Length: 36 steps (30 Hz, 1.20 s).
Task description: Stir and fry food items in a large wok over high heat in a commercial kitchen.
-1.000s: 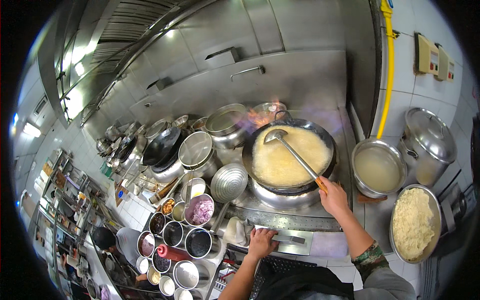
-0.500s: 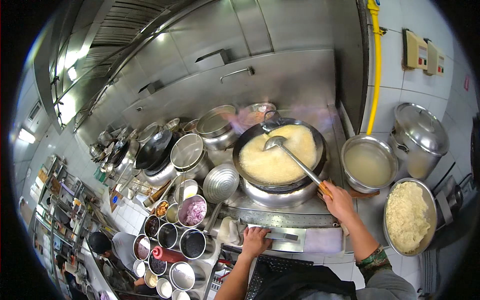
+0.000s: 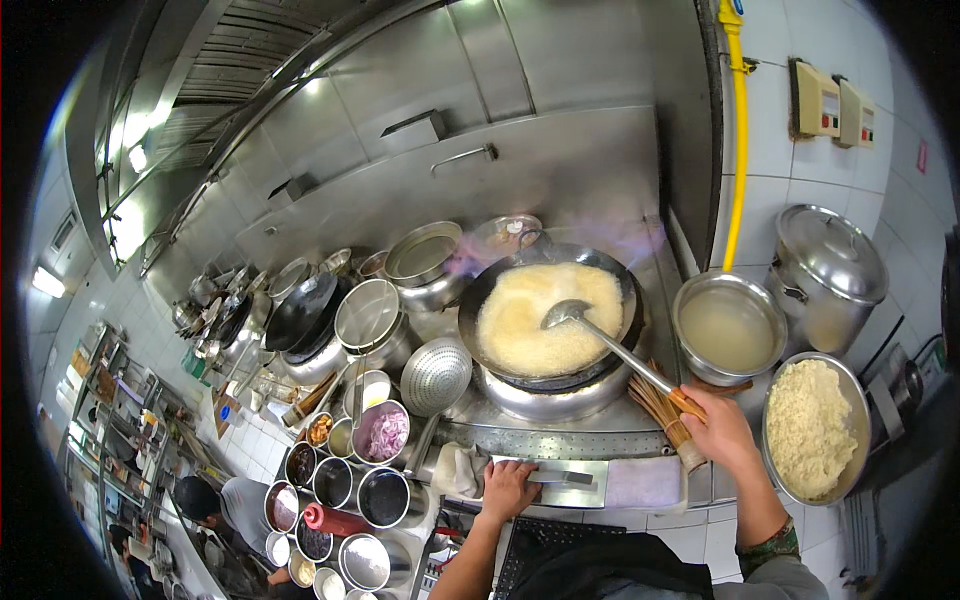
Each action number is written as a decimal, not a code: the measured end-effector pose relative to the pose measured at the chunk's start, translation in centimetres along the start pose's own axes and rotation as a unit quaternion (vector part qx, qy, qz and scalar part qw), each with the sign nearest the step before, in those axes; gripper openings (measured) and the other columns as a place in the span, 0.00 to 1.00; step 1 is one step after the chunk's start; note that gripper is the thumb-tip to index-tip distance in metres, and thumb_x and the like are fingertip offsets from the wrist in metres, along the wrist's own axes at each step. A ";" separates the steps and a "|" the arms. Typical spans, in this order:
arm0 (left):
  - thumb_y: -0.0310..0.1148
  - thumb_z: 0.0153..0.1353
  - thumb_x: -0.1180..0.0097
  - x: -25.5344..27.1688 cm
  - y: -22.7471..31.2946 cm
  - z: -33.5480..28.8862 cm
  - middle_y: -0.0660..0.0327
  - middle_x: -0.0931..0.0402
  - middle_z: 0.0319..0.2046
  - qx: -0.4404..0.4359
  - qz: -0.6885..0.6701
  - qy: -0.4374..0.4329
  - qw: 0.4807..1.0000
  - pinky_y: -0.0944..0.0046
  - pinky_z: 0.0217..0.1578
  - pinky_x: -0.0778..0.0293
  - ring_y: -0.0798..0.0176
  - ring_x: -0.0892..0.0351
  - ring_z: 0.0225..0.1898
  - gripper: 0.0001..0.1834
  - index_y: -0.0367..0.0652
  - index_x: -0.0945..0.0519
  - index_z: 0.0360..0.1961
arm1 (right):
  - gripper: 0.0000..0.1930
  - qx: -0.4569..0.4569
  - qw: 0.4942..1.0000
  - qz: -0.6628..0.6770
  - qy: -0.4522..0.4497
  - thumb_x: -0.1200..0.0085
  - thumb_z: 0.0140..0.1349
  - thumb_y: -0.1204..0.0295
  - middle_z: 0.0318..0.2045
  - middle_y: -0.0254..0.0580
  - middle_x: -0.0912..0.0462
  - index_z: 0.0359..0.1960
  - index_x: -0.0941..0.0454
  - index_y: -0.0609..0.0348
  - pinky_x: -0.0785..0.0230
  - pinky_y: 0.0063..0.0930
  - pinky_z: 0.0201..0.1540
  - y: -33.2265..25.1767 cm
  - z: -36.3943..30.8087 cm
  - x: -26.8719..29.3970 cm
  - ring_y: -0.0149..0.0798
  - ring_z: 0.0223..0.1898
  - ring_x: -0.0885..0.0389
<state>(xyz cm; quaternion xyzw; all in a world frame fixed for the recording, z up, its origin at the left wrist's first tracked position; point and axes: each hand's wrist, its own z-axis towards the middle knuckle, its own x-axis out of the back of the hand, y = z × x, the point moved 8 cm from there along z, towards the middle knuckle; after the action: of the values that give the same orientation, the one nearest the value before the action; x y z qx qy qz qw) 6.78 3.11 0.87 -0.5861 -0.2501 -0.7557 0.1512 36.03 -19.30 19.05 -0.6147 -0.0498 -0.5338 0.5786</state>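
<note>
Ladle and wok at the stove bench (image 3: 530,436), as seen from beside the cook. The ladle (image 3: 622,349) has a rounded grey metal head, a long straight grey shaft and an orange-brown wooden handle (image 3: 688,403). Its head lies at the surface of the liquid, right of the middle of the wok (image 3: 630,302); the shaft slopes across the near right rim toward the person. The right hand (image 3: 724,428) has its grip closed around the wooden handle.

The wok is wide, round and black, with its dark inner wall showing as a band around the contents and widest at the right. The liquid (image 3: 515,325) is pale gold, frothy and uneven in tone, creamier in some patches than in others. The wok sits on a bright silver ring (image 3: 550,402), and a violet-blue flame haze (image 3: 635,243) shows beyond its far right rim.

The left hand (image 3: 508,487) rests at the near edge, by a flat grey metal bar (image 3: 565,477); whether its grip is pinching the bar cannot be told. Below the shaft lies a tied bundle of thin sticks (image 3: 662,408). To the wok's right stands a steel basin (image 3: 684,335) of cloudy liquid.
</note>
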 end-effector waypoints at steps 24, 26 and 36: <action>0.48 0.55 0.36 -0.1 -0.3 -0.2 0.62 0.21 0.46 -0.001 -0.020 0.001 1.000 0.38 0.64 0.42 0.53 0.27 0.56 0.22 0.56 0.19 0.50 | 0.20 -0.026 0.999 0.038 0.022 0.37 0.57 0.75 0.37 0.57 0.14 0.54 0.19 0.61 0.23 0.35 0.43 -0.9 -4.1 6.2 0.52 0.38 0.13; 0.48 0.55 0.36 -0.1 -0.4 -0.3 0.62 0.21 0.46 0.002 -0.022 0.003 1.000 0.38 0.64 0.42 0.53 0.27 0.56 0.22 0.56 0.18 0.50 | 0.20 -0.053 0.998 0.040 0.014 0.36 0.57 0.74 0.39 0.57 0.14 0.53 0.18 0.60 0.23 0.37 0.46 -0.2 -3.6 5.2 0.55 0.40 0.14; 0.48 0.55 0.35 -0.2 -0.5 -0.3 0.61 0.20 0.45 0.000 -0.015 0.006 1.000 0.37 0.64 0.41 0.52 0.26 0.55 0.22 0.56 0.18 0.50 | 0.21 -0.012 1.000 0.023 0.001 0.38 0.60 0.68 0.43 0.55 0.15 0.56 0.20 0.54 0.26 0.45 0.51 0.4 -0.4 -0.5 0.58 0.45 0.16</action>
<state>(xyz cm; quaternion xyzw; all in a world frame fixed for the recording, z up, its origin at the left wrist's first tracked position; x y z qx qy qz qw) 6.33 3.33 0.56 -0.5776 -0.2583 -0.7614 0.1412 35.81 -19.46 18.34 -0.6222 -0.0285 -0.5218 0.5829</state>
